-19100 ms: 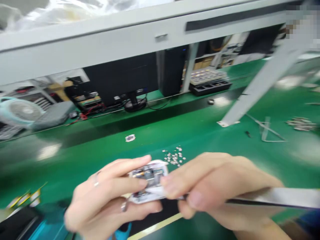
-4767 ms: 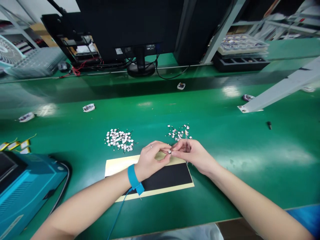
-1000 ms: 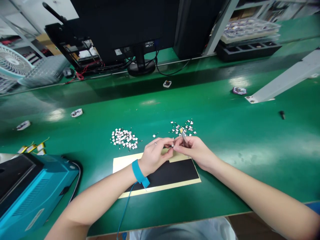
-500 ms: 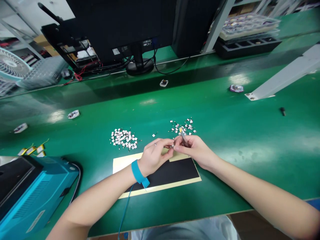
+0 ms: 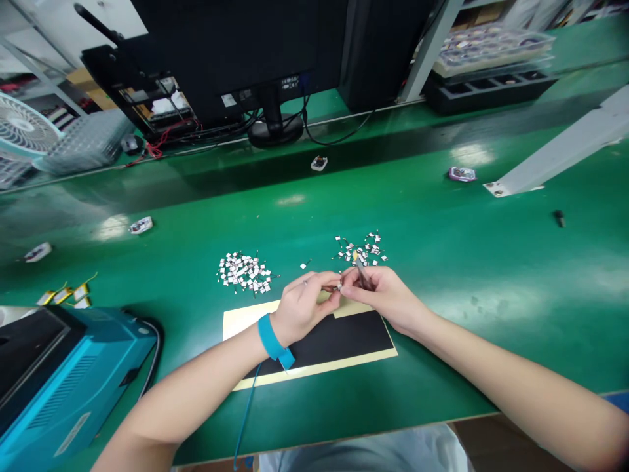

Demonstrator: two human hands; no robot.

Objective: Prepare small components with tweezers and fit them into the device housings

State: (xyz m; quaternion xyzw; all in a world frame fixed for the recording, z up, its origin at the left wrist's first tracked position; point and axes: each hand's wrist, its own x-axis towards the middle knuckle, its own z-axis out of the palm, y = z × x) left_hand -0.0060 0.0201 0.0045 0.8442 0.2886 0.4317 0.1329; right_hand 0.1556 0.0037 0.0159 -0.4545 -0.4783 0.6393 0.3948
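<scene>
My left hand [image 5: 307, 305], with a blue wrist strap [image 5: 269, 337] on its wrist, pinches a tiny white-faced part [image 5: 339, 286] between thumb and fingers. Against it rest the fingertips of my right hand [image 5: 388, 292], which is closed around grey metal tweezers [image 5: 363, 274]. Most of the tweezers is hidden by the fingers. Below both hands lies a cream sheet with a black panel [image 5: 354, 337]. Just beyond them are a loose pile of small white square parts with short dark leads [image 5: 243, 272] and a more scattered group [image 5: 373, 249].
A blue machine [image 5: 93, 373] stands at the left, near yellow battery-like packs [image 5: 63, 295]. Small octagonal devices [image 5: 318, 163] sit farther back, before a monitor stand [image 5: 275, 128]. A white metal bracket [image 5: 560, 147] and stacked trays [image 5: 491, 85] are at the right.
The small octagonal devices have shifted slightly left along the green surface. Both hands keep nearly the same pose, with only slight finger movement.
</scene>
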